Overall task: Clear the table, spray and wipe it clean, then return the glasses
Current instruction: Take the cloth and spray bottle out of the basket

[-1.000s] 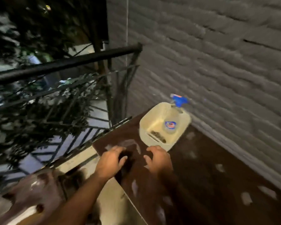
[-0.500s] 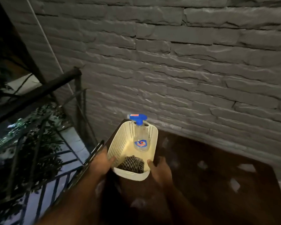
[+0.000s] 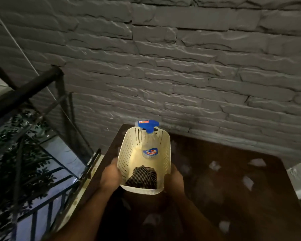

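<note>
Both forearms are bare to the hands (image 3: pixel 111 178), with no sleeves showing.

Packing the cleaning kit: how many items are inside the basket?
2: a spray bottle leaning at the far end of the basket, a checked cloth at the near end; anything under the cloth stays hidden.

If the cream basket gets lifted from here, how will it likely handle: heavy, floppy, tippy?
The basket is perforated plastic, so probably light and fairly stiff. The spray bottle leans against its far end, so that end may dip and the bottle may slide. The checked cloth looks soft and adds little weight. The left hand and right hand hold opposite sides, which should steady it.
</note>
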